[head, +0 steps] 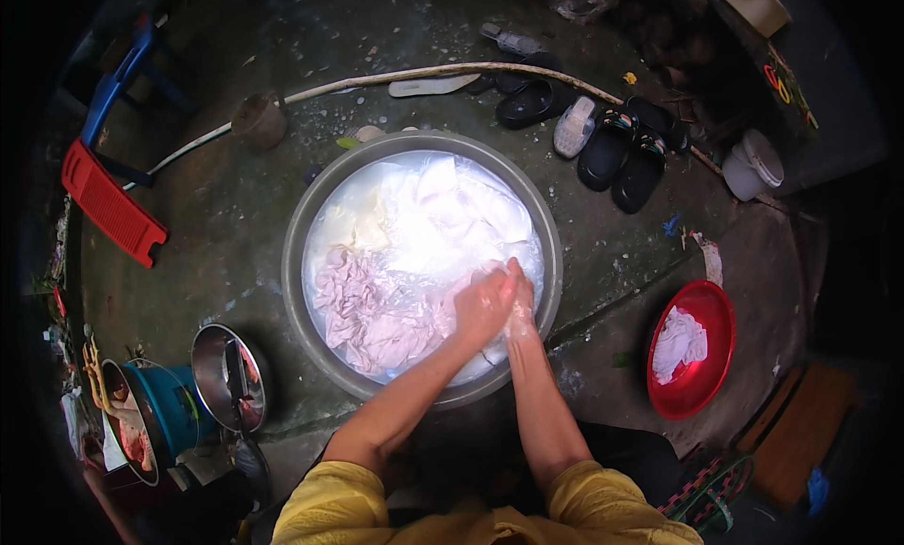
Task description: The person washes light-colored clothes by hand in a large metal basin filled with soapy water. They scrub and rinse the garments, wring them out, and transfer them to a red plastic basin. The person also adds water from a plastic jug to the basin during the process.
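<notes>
A large grey round basin (296, 213) filled with soapy water stands before me. My left hand (486, 301) and my right hand (521, 298) are together over its lower right part, both wet, with pale pink fabric (452, 308) gripped between them. A crumpled pink cloth (349, 287) lies in the water at the left. White cloth (459, 192) floats across the upper part, washed out by glare, and a yellowish cloth (364, 223) lies at the upper left. The hands partly cover each other, and the fingers are hard to make out.
At the right is a red basin (727, 333) with a white cloth. Sandals (604, 149) and a white bucket (748, 170) stand beyond the basin. On the left are a red plastic board (113, 206), a steel bowl (258, 340) and a blue bucket (166, 404) beside a bowl of poultry (131, 432).
</notes>
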A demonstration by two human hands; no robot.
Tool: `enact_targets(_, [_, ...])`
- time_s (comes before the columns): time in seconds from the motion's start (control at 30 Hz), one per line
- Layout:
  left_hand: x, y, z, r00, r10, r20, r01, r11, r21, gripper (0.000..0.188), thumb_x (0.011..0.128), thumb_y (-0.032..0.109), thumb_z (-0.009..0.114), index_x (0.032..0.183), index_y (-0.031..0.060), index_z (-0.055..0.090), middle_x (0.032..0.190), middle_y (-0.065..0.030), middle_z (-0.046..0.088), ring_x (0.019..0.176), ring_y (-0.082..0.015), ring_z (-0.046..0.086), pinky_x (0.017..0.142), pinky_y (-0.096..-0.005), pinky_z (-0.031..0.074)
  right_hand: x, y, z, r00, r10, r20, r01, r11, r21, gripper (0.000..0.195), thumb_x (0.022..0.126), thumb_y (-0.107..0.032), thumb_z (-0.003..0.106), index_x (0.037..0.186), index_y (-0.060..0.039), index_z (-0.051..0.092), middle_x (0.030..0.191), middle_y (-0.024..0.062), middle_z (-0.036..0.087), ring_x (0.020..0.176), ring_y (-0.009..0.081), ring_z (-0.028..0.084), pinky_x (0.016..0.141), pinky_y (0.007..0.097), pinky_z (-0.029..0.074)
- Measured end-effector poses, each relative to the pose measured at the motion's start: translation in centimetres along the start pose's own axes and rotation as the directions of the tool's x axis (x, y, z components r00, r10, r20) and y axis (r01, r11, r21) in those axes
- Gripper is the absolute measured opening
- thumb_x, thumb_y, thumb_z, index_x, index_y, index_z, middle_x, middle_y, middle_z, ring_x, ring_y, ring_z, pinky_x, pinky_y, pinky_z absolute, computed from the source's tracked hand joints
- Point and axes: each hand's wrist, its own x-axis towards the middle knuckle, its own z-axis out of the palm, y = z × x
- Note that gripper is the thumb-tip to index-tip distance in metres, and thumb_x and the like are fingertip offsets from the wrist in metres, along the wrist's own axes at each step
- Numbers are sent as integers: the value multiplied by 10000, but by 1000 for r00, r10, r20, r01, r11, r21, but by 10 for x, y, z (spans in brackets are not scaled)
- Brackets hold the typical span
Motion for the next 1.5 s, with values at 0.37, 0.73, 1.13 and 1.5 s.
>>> enact_targets(0.37, [31,-48,-15,977,211,-12,-202,952,231,365,965,317,456,793,65,657,699,-171,649,601,-394,608,565,-497,472,-17,-9,29,993,117,26,-117,993,5,309,945,-357,563,888,-60,623,850,41,629,777,156,592,703,304,467])
enact_targets(0.73, [0,-65,-29,993,23,114,-50,968,245,429,883,245,583,1260,77,467,1054,-202,629,993,-373,609,831,-466,475,-2,17,-7,958,-277,72,217,540,-813,384,785,-178,710,1072,-17,511,925,192,638,887,282,637,769,361,489])
enact_targets(1.13, [-23,-6,-4,990,137,23,-137,991,-8,234,885,300,567,931,73,597,906,-183,630,851,-399,606,729,-473,455,26,69,-33,924,-23,382,-146,902,406,450,921,-373,536,1152,11,572,1081,121,602,999,233,570,874,344,461])
enact_targets(1.5, [16,-42,-16,983,168,79,-181,960,214,219,948,255,519,982,43,563,933,-200,628,854,-400,608,718,-433,483,-1,-8,16,996,85,12,-85,996,27,385,954,-334,536,995,34,643,929,94,630,837,177,584,732,343,479])
